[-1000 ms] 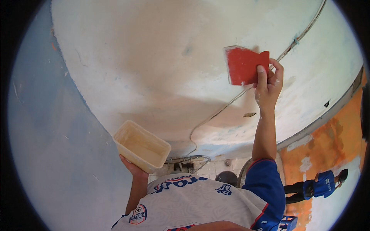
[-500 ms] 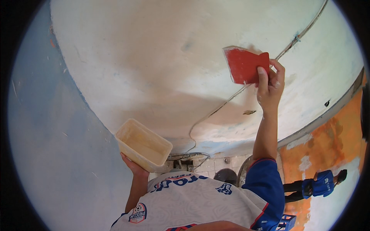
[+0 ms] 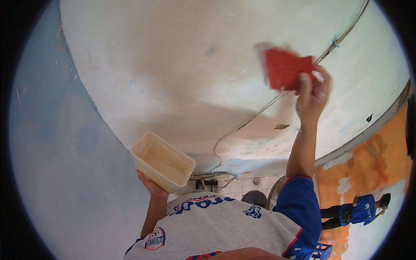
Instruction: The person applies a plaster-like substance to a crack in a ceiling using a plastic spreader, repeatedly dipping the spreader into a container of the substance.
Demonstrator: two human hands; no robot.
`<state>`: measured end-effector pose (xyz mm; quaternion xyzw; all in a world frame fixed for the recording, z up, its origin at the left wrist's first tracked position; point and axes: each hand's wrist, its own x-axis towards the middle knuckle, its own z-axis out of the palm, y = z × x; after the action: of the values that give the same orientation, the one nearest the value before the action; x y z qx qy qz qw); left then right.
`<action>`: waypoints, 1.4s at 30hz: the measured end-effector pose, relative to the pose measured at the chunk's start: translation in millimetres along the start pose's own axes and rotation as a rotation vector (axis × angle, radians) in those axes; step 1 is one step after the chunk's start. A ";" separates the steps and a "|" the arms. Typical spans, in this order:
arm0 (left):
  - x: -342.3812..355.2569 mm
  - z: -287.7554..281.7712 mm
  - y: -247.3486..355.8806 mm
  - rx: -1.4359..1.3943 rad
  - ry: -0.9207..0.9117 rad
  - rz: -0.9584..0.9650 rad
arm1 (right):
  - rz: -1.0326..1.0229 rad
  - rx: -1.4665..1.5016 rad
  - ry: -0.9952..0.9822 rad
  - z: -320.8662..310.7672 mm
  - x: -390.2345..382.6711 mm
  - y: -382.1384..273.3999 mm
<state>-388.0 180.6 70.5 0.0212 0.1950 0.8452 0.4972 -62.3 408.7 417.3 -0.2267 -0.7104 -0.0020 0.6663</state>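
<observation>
Pinched between thumb and fingers of my right hand [image 3: 313,93] is a red flat filling scraper [image 3: 286,69], smeared by motion. It is held up at the whitish wall [image 3: 173,65]; whether its edge touches the wall, I cannot tell. My left hand [image 3: 152,185] grips a cream rectangular plastic tub [image 3: 164,161] from below and the side, lower down near the wall's left corner. The tub is tilted with its mouth toward me, and pale residue coats its inside. Most of the left fingers are hidden behind it.
A cable [image 3: 260,110] runs diagonally across the wall. Loose wires [image 3: 216,175] lie at its foot by pale floor tiles [image 3: 232,187]. A blue-grey wall [image 3: 65,143] stands on the left. At right, a person in a blue shirt [image 3: 363,209] is near a patchy orange wall [image 3: 359,169].
My right hand has moved the scraper a little to the right. My left hand and the tub have barely shifted. The person at right has raised a hand toward their head.
</observation>
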 end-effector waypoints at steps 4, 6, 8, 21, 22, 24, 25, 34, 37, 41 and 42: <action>-1.0 0.1 1.8 -0.013 0.002 0.003 | 0.004 -0.095 0.135 4.2 8.3 -2.9; -1.5 -0.2 0.5 -0.012 0.020 0.006 | 0.026 0.065 0.243 8.1 15.4 -26.7; -0.4 -0.3 0.2 -0.024 -0.018 0.009 | 0.012 0.051 0.045 3.2 5.0 -13.0; -6.1 27.6 -3.0 0.000 -0.085 0.011 | -0.285 -0.296 -0.423 -0.6 13.0 -31.6; -7.2 30.3 -4.2 -0.003 -0.085 0.022 | -0.342 -0.349 -0.470 1.0 16.7 -28.6; -9.3 39.0 -3.6 -0.007 -0.084 0.040 | -0.153 -0.433 -0.151 -12.6 42.2 -34.3; -10.8 45.5 -3.6 -0.008 -0.079 0.041 | -0.068 -0.243 0.072 -19.6 55.3 -29.6; -11.1 49.2 -7.4 -0.004 -0.031 0.067 | -0.403 -0.292 -0.483 24.1 3.5 -32.6; -10.6 38.6 -6.6 -0.006 -0.010 0.104 | 0.091 -0.414 -0.087 4.6 59.6 -40.2; -1.9 20.5 -11.9 -0.068 -0.084 0.082 | -0.010 0.003 0.500 -3.1 95.1 -55.4; -3.4 23.9 -12.3 -0.073 -0.095 0.091 | -0.034 -0.105 0.266 -3.9 77.5 -48.8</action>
<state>-370.6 190.3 88.8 0.0521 0.1391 0.8715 0.4673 -75.1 388.5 505.7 -0.2469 -0.6184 -0.0805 0.7417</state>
